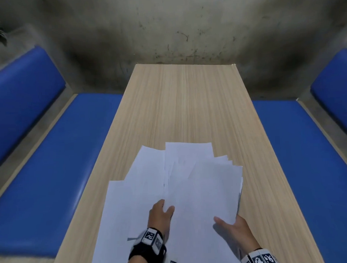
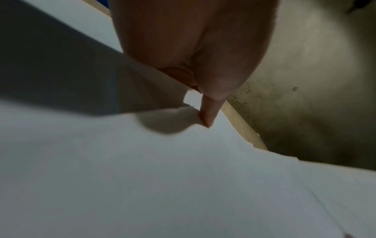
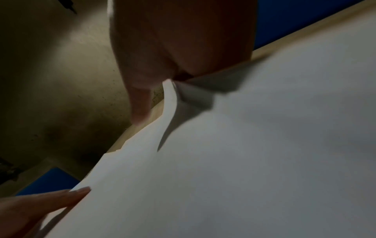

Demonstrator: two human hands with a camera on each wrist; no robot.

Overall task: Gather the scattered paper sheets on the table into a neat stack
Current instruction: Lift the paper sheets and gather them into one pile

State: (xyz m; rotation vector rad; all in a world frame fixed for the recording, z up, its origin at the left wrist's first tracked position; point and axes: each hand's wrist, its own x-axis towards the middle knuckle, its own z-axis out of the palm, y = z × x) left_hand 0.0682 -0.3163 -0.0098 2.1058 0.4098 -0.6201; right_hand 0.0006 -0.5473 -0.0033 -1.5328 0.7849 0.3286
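White paper sheets (image 1: 202, 189) lie fanned out at the near end of the wooden table (image 1: 187, 103). My left hand (image 1: 165, 207) holds the left edge of the top bundle, thumb on top and fingers hidden beneath. My right hand (image 1: 229, 223) grips the bundle's lower right edge, thumb over the paper. Loose sheets (image 1: 146, 171) spread out to the left under the bundle. In the left wrist view a fingertip (image 2: 206, 117) touches a sheet's edge (image 2: 183, 177). The right wrist view shows paper (image 3: 244, 161) slotted between thumb (image 3: 140, 104) and palm.
Blue padded benches run along the left (image 1: 52, 165) and right (image 1: 307, 156) sides of the table. A stained grey wall (image 1: 184, 22) stands just beyond the far edge. The far half of the table shows bare wood.
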